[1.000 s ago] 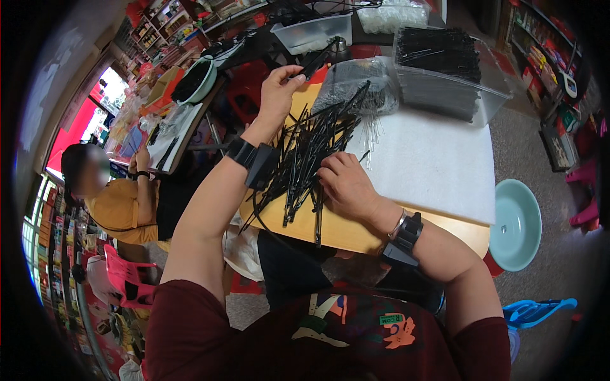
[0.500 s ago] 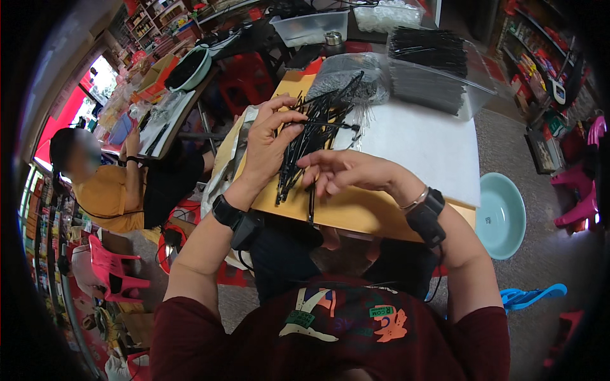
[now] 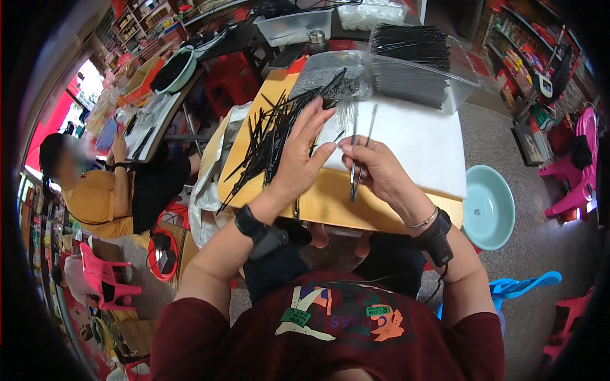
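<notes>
A heap of thin black sticks lies loosely on the yellow tabletop, spread at varied angles. Over the right side of that heap is my left hand, open, its fingers stretched out and thumb apart. My right hand is closed in a pinch above the table's front part. Between its thumb and fingers are thin dark sticks, standing nearly upright and fanning apart at the top. Their exact kind is too fine to make out. A clear plastic bag with thin strands in it lies behind the heap.
A white sheet covers the table's right side. Behind it, a clear bin holds many black sticks. An aqua basin stands on the floor at right. To the left, a person in yellow sits at another table.
My left hand has moved right and opened off the sticks. My right hand has moved right and now pinches thin sticks. The heap has spread out to the left.
</notes>
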Available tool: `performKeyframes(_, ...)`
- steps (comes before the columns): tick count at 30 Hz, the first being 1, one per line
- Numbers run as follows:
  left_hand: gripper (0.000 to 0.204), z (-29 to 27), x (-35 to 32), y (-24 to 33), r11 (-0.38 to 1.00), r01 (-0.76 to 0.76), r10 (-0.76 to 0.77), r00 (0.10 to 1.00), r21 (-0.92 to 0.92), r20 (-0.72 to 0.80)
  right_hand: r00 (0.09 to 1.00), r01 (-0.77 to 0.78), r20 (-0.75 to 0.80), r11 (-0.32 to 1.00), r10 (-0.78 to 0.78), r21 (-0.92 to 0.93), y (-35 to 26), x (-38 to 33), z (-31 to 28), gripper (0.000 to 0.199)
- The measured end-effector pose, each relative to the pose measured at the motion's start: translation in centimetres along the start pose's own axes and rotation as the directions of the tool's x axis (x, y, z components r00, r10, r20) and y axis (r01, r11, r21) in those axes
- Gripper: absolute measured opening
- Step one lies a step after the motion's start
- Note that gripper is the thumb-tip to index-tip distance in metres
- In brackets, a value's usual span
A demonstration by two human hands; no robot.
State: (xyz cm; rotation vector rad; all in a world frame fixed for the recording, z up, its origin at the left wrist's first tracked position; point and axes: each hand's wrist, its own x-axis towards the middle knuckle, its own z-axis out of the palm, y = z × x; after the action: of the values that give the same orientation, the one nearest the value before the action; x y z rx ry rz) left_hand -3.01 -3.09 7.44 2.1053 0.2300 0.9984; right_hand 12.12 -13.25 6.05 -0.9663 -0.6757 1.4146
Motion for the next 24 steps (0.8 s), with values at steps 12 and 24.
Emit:
performKeyframes(12,0.021,7.0,-3.4,-2.9,0.437,0.632,-0.616,0.729,-0.64,0.298,0.908,0.16,-0.279,0.874,-0.312,-0.459,-3.4,2.2,-3.8,0.037)
performKeyframes(24,0.017,5.6,-4.4,-4.2,0.522,0.605,-0.708,0.701,-0.602,0.091,0.791,-0.104,-0.374,0.496,-0.485,-0.862,-1.4,14.6,-8.8,0.019)
